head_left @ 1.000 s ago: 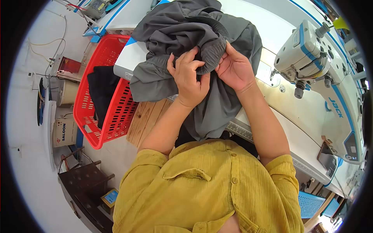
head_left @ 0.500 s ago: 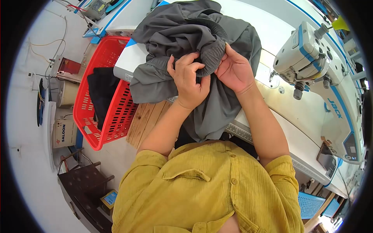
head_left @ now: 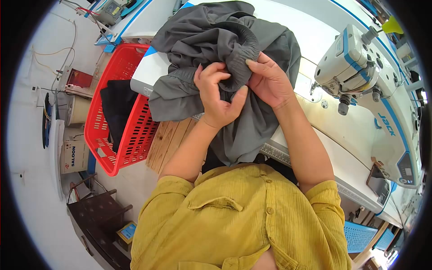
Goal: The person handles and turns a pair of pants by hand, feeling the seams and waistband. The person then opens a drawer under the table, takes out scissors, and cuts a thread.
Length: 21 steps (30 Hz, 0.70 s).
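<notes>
A dark grey garment lies bunched over the white sewing table, with one part hanging off the front edge toward my lap. Its gathered elastic band curves in a loop between my hands. My right hand pinches the right side of this band, thumb on top and fingers behind. On the other side, my left hand has its fingers curled at the inner edge of the band, its thumb raised near the lower end of the loop. Some left fingertips are hidden in the folds.
To the right stands a white and blue sewing machine, with a phone at its base. A red plastic basket holding black cloth is at the left. A ruler strip runs along the table's front edge.
My right thumb has moved left onto the face of the band. My left thumb has lifted and spread from its fingers, and the band's loop has shifted slightly.
</notes>
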Motion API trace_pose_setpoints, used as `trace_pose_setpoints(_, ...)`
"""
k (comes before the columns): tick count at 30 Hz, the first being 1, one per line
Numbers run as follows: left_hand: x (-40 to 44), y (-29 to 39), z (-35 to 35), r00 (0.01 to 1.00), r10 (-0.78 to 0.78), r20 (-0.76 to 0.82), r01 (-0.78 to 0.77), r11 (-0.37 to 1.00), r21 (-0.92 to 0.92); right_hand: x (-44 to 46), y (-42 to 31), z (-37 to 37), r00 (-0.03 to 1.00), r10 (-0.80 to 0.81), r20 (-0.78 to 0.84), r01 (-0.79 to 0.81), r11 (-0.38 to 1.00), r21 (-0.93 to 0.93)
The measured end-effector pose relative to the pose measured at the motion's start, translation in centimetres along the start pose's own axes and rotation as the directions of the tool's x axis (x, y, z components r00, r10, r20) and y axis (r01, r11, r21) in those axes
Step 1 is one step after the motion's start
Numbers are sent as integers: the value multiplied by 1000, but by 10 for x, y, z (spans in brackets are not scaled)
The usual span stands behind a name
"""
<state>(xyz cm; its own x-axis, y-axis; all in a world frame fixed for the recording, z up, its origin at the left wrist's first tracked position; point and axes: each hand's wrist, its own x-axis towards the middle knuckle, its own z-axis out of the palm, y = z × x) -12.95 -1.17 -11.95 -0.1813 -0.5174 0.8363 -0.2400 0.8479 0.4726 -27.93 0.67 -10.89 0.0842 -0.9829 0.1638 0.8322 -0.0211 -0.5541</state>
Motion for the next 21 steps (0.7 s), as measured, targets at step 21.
trace_pose_setpoints(21,-9,-22,-17,822,-508,257,546,574,-610,-4,10,3,998,60,-26,-65,848,-527)
